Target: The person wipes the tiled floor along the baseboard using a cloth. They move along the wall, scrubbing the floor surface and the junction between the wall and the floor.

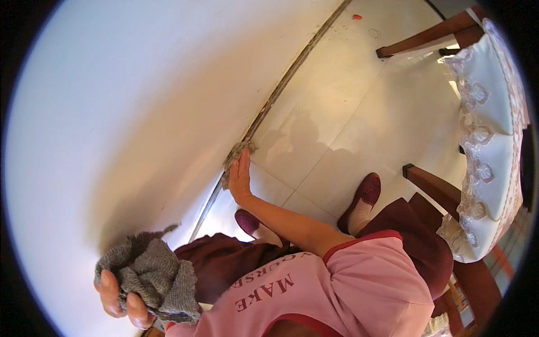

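Observation:
My left hand (126, 303), at the lower left beside the white wall (139, 105), holds a bunched grey knitted cloth (156, 274). Only some of its fingers show; the cloth covers the rest. Farther forward, my right hand (241, 177) is pressed against a dirty, crumpled greyish-brown rag (236, 156). That rag lies along the dark strip (280, 86) where wall and floor meet. Brown grime marks the strip beyond the rag, while the stretch nearer me looks paler and shiny.
Wooden furniture legs (433, 183) stand on the pale tiled floor (320, 139) at the right. Above them hangs a white lace-edged cover (484, 139). My feet are in dark red shoes (366, 191). A small red scrap (357, 17) lies on the floor at the far end.

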Action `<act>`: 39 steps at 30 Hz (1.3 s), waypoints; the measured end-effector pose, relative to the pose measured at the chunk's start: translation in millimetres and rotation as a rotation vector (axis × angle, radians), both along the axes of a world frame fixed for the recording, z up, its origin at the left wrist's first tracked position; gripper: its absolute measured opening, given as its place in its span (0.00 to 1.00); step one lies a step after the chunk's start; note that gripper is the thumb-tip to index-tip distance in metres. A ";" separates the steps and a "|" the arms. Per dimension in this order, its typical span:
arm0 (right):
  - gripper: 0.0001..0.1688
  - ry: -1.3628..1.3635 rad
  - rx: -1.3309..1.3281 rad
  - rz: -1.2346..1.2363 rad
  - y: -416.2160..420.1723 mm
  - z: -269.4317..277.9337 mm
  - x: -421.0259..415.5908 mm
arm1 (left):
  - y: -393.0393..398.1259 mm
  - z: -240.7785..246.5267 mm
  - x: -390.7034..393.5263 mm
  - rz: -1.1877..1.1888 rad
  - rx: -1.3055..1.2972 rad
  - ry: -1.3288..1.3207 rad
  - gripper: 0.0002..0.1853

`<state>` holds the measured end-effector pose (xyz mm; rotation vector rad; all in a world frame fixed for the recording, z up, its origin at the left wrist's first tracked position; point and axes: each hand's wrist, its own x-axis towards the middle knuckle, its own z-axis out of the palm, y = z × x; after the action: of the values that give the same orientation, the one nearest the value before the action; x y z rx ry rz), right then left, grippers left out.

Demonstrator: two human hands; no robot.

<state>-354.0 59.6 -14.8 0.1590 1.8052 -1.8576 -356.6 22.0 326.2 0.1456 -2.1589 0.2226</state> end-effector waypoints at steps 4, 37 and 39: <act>0.36 0.007 -0.013 -0.067 -9.9 2.5 -11.5 | -36.6 16.0 23.8 -0.153 -0.268 -0.064 0.35; 0.30 0.363 0.052 -0.606 65.5 -24.0 -452.5 | 0.5 -7.0 -80.9 -0.140 -0.066 -0.321 0.24; 0.30 0.305 0.007 -0.595 73.3 -17.5 -477.3 | 0.5 -6.3 -87.2 -0.126 -0.065 -0.341 0.23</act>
<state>-831.3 132.9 -32.2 0.4834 2.1321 -2.3849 -443.8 22.6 319.9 -0.0719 -2.4853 0.2591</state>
